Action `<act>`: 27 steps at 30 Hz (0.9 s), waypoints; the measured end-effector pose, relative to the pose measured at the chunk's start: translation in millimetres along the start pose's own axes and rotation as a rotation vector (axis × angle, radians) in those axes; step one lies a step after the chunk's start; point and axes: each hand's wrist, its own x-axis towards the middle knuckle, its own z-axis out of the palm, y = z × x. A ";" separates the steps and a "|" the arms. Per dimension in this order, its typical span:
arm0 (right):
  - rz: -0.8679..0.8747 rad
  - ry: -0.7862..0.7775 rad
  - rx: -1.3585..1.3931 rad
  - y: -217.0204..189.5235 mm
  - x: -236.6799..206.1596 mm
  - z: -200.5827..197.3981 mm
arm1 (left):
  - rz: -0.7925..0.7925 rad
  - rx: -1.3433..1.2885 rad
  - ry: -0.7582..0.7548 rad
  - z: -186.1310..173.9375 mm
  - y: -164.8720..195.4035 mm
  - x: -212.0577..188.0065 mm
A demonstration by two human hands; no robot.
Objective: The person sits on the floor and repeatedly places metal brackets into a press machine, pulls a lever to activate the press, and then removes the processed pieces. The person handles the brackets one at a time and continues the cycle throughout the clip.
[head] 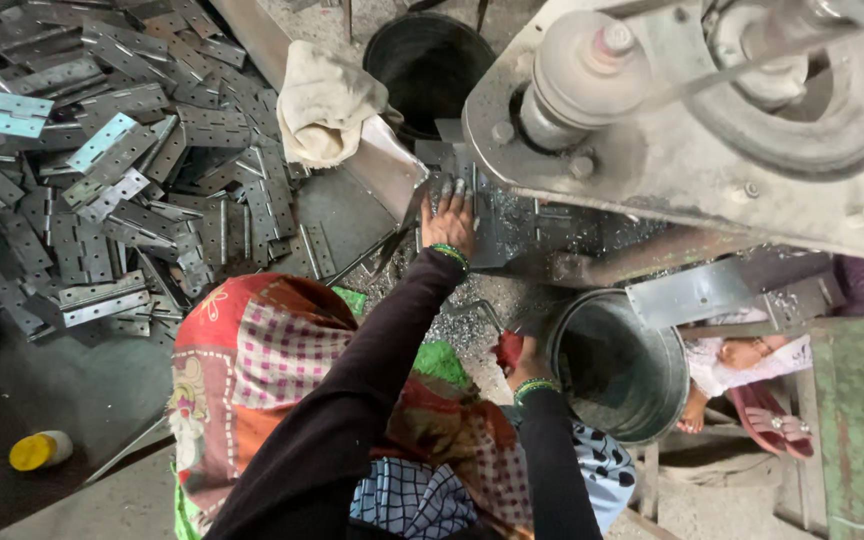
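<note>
At centre frame our left hand (449, 222) lies open, fingers flat on a metal hinge plate (487, 215), its long axis running up-down. Our right hand (524, 362), lower centre, grips the steel bucket (620, 368) rim.

The left hand (449, 222) lies flat, fingers spread, on a grey metal hinge plate (487, 215) under the machine's head. The plate is dull, rectangular and punched with small holes, and it lies level on the machine bed, partly covered by the fingers. The right hand (520, 365) rests lower, beside the rim of a round grey metal bucket (652, 400). The bucket stands upright with its mouth open; its inside looks dark, and its contents cannot be made out.
</note>
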 end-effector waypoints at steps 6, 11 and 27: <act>0.024 0.023 -0.197 -7.1 -5.7 -36.7 | 0.017 0.011 0.010 7.3 -1.0 -5.3; 0.059 0.019 -0.063 -9.8 -15.7 4.5 | 0.040 0.115 0.162 12.4 3.8 -5.7; -0.062 0.076 -0.047 -8.3 -10.8 -6.8 | -0.007 0.053 0.001 10.2 -1.4 -0.9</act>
